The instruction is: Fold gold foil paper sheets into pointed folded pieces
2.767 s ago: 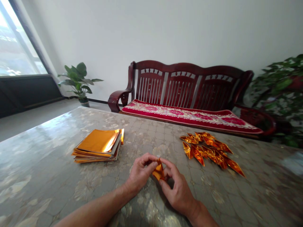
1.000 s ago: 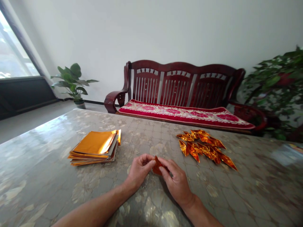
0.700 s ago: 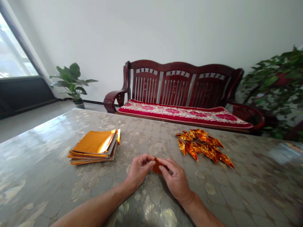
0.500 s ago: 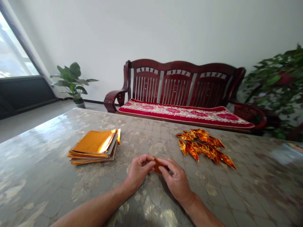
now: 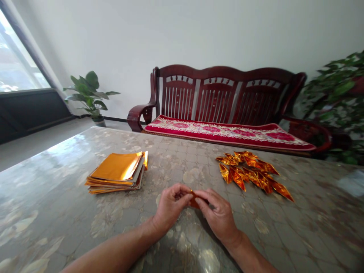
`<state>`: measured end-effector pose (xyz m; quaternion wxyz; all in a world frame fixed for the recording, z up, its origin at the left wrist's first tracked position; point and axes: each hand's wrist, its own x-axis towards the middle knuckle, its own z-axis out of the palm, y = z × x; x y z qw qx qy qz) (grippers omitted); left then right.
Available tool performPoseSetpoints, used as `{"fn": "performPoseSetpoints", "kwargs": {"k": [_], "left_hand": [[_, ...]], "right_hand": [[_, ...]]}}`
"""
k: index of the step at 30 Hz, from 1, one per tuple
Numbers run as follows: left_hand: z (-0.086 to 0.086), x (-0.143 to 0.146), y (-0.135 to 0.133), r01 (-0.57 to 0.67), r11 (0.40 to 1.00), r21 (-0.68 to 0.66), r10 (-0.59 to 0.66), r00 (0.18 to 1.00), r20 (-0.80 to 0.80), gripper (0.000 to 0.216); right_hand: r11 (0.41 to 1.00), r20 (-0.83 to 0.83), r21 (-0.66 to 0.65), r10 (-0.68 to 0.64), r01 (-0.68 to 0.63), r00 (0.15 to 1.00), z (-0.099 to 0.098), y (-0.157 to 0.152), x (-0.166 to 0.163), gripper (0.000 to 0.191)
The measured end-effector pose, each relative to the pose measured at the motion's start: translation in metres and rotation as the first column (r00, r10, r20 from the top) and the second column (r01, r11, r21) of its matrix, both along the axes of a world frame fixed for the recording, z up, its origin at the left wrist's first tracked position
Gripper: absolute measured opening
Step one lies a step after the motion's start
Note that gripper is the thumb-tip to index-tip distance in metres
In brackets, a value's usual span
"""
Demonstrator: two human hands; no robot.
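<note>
Small gold foil piece (image 5: 194,200): folded and mostly hidden, only an orange-gold sliver shows between the fingertips. It sits low over the table (image 5: 57,212), near the middle of the near edge. Whether it touches the surface cannot be told.

Left hand (image 5: 170,207): fingers curled inward, thumb and forefinger pinching the left end of the foil piece. Forearm comes in from the near left corner, close over the table top.

Right hand (image 5: 218,214): back of the hand up, fingers bent down, fingertips pinching the right end of the same piece. The two hands meet fingertip to fingertip over the foil, touching or nearly so.

Stack of gold sheets (image 5: 118,172): flat, square, shiny, several layers with grey showing at the edges. Lies left of the hands, further toward the far edge, well apart from the left hand. Top sheet shows a bright glare.

Pile of folded gold pieces (image 5: 251,174): pointed shapes, loosely overlapping, right of the hands and toward the far edge. One piece trails out toward the right edge. Apart from the right hand.

Table surface: glossy, mottled grey-brown, with pale flower marks.

Beyond the far edge: dark red wooden bench (image 5: 227,91) with a red patterned cushion (image 5: 227,132), against a white wall. Potted plant (image 5: 89,93) on the floor at the left by the window (image 5: 17,64); leafy bush (image 5: 338,94) at the right
</note>
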<state>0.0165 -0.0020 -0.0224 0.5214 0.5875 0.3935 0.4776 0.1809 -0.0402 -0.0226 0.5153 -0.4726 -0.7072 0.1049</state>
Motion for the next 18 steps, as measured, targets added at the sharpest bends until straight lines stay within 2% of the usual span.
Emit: {"fn": "performPoseSetpoints", "kwargs": {"k": [3, 5, 8, 10, 13, 18], "left_hand": [[-0.0020, -0.0009, -0.0007, -0.020, 0.997, 0.074, 0.021, 1.000, -0.022, 0.013], [-0.0037, -0.0013, -0.0007, -0.009, 0.996, 0.084, 0.008, 1.000, 0.018, 0.013], [-0.0047, -0.0023, -0.0001, 0.012, 0.995, 0.097, -0.016, 0.999, 0.050, 0.023], [-0.0037, -0.0035, 0.0006, 0.003, 0.991, 0.133, -0.001, 1.000, -0.009, 0.025], [-0.0009, -0.0051, 0.0017, -0.020, 0.984, 0.174, 0.039, 0.993, -0.110, 0.018], [0.0038, -0.0059, 0.0018, -0.045, 0.982, 0.181, 0.077, 0.981, -0.179, 0.009]], "right_hand": [[1.000, 0.001, -0.009, 0.009, -0.009, 1.000, 0.0002, -0.0010, -0.0001, 0.016], [1.000, 0.000, -0.015, 0.016, -0.016, 1.000, 0.0009, -0.0016, -0.0003, 0.017], [0.999, 0.001, -0.026, 0.027, -0.027, 1.000, 0.0019, -0.0020, -0.0004, 0.017], [0.999, 0.004, -0.022, 0.031, -0.031, 1.000, 0.0021, -0.0020, -0.0001, 0.017], [1.000, 0.013, -0.008, 0.026, -0.026, 1.000, 0.0014, -0.0020, 0.0004, 0.017], [1.000, 0.020, -0.013, 0.014, -0.013, 1.000, -0.0006, -0.0026, 0.0003, 0.017]]}}
